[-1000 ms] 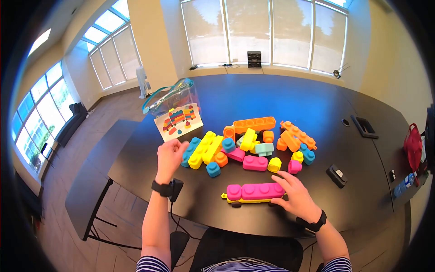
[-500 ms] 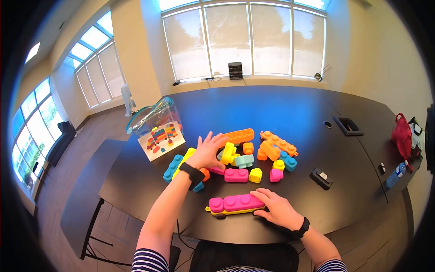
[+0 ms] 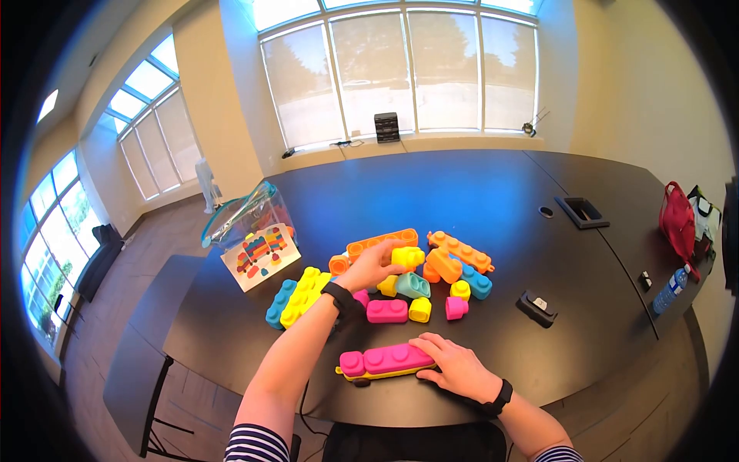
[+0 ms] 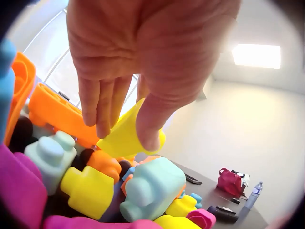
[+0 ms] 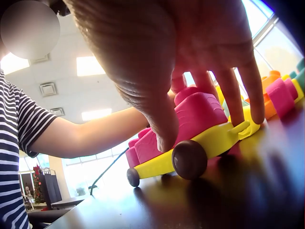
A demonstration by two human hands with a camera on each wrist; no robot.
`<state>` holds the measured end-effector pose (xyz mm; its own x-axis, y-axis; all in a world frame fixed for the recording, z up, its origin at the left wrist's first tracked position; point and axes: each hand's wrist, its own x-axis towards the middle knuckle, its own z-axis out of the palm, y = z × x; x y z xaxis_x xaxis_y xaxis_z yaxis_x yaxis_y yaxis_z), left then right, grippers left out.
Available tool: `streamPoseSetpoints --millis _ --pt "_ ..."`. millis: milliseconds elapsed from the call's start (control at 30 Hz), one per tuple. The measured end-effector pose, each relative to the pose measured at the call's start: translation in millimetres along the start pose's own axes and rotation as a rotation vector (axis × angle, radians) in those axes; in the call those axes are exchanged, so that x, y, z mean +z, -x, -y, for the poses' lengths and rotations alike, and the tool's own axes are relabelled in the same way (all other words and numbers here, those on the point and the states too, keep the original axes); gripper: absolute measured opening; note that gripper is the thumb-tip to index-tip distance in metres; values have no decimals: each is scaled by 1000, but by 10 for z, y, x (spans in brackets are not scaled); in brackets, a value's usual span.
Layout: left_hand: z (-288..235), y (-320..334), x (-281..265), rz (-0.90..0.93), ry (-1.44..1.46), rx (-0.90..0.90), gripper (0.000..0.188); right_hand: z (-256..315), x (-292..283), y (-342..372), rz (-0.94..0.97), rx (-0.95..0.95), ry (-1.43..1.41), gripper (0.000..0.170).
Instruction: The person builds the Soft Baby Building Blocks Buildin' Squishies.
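Observation:
Over the middle of the block pile, my left hand (image 3: 368,268) pinches a yellow toy block (image 3: 408,258) between thumb and fingers. The left wrist view shows the thumb on the near face of this yellow block (image 4: 125,136), above the other pieces. Near the front of the table, my right hand (image 3: 462,371) holds the right end of a toy wagon (image 3: 389,359). The wagon has a yellow wheeled base (image 5: 209,141) with pink blocks (image 5: 202,114) on top. Its dark wheels rest on the table, the thumb on one side and fingers on the other.
Loose blocks lie around the left hand: a long yellow one (image 3: 305,296), a pink one (image 3: 387,312), a mint one (image 3: 414,286) and orange wheeled bases (image 3: 460,251). A clear bag with a picture card (image 3: 262,256) stands left. A black device (image 3: 536,308) and bottle (image 3: 671,290) are right.
My left hand has moved right from the pile's left side to its middle and has picked up the yellow block. My right hand has settled on the wagon's end. The head view has shifted.

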<state>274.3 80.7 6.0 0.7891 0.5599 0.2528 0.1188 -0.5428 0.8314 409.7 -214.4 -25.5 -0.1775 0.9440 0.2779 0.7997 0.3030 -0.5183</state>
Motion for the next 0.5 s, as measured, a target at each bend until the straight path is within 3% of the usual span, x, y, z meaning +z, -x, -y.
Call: streamPoseSetpoints --millis 33,67,167,267,367,500 --pt "26 -22 50 1 115 -30 51 0 -8 0 2 2 -2 68" --pt "56 -37 48 36 -123 -37 50 -3 -14 5 5 5 -3 68" --pt "-57 -29 -15 93 -467 -81 59 -15 -20 11 2 4 0 68" --pt "271 -92 -14 185 -407 -80 65 9 -48 2 16 7 -5 68" --pt "366 -111 -57 270 -348 -228 72 16 -26 -8 11 9 -1 67" --pt "143 55 -91 270 -791 -91 81 62 -40 -17 18 21 -1 64"
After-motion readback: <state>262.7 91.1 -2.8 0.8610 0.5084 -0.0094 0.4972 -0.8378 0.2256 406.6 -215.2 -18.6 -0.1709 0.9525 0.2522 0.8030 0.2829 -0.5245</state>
